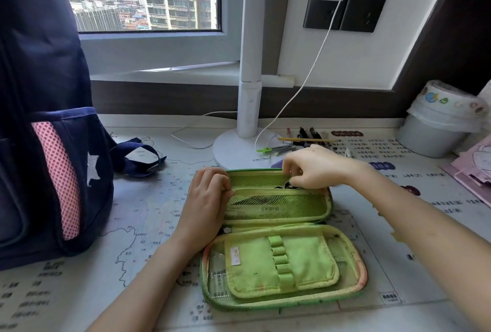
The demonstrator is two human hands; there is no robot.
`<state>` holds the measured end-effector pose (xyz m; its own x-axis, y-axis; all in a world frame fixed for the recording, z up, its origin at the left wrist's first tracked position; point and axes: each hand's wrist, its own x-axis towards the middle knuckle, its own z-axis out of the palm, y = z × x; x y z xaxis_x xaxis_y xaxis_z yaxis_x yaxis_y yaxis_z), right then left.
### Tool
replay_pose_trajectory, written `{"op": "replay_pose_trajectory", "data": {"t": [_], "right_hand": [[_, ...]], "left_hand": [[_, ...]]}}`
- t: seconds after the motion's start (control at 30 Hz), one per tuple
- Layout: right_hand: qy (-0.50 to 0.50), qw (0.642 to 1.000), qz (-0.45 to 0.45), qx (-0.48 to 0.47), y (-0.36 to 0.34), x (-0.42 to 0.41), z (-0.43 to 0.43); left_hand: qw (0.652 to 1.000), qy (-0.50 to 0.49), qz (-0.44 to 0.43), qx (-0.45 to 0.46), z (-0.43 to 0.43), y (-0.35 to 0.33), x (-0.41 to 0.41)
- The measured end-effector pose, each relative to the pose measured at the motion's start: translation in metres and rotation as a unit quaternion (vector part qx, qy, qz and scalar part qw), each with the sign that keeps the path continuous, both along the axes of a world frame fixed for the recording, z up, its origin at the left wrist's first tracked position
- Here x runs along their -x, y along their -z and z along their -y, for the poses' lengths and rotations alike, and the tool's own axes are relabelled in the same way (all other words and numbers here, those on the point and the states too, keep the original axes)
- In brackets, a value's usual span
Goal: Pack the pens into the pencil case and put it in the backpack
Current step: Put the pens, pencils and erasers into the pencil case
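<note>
Well, green pencil case (265, 303) wide open, mesh pkt (276, 202) inside.

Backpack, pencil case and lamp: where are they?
backpack (39, 66), head view, dark side panel.
pencil case (249, 270), head view, green inner flap.
lamp (249, 66), head view, white pole.

A pencil case (281, 236) is lying open on the table (132, 225), backpack (45, 119) standing left, pens (308, 135) lying behind beside a lamp (247, 108).
</note>
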<state>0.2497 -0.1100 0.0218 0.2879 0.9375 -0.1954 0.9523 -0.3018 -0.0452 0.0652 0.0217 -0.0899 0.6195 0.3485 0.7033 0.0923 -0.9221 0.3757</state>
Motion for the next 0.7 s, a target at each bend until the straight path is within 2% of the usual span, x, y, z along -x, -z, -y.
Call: {"op": "replay_pose_trajectory", "data": {"t": [0.07, 0.17, 0.23, 0.37, 0.47, 0.53, 0.6, 0.63, 0.7], "right_hand": [[0.006, 1.0, -0.02, -0.006, 0.003, 0.001, -0.003], [-0.013, 0.998, 0.063, -0.007, 0.013, 0.002, -0.011], [-0.02, 0.996, 0.085, 0.016, 0.015, 0.004, -0.017], [-0.016, 0.993, -0.009, 0.114, 0.011, 0.015, -0.033], [-0.009, 0.99, -0.009, 0.14, 0.005, 0.021, -0.036], [-0.016, 0.991, 0.05, 0.119, 0.003, 0.025, -0.028], [-0.035, 0.99, 0.12, 0.06, 0.006, 0.03, -0.012], [-0.03, 0.992, 0.115, 0.03, 0.011, 0.032, -0.001], [0.0, 0.999, 0.045, -0.011, 0.019, 0.036, 0.021]], "left_hand": [[1.0, -0.001, -0.005, 0.003, 0.0, 0.0, 0.001], [1.0, -0.002, -0.014, 0.007, 0.0, -0.001, 0.001], [1.0, -0.005, -0.019, 0.01, 0.0, -0.001, 0.001], [0.999, -0.01, -0.028, 0.02, 0.0, -0.001, 0.002], [0.999, -0.011, -0.031, 0.021, 0.0, -0.002, 0.002], [0.999, -0.016, -0.042, 0.024, 0.0, -0.001, 0.002], [0.997, -0.025, -0.063, 0.034, -0.001, -0.002, 0.002], [0.996, -0.028, -0.073, 0.04, -0.002, -0.002, 0.002], [0.994, -0.023, -0.097, 0.045, -0.002, -0.003, 0.003]]}}
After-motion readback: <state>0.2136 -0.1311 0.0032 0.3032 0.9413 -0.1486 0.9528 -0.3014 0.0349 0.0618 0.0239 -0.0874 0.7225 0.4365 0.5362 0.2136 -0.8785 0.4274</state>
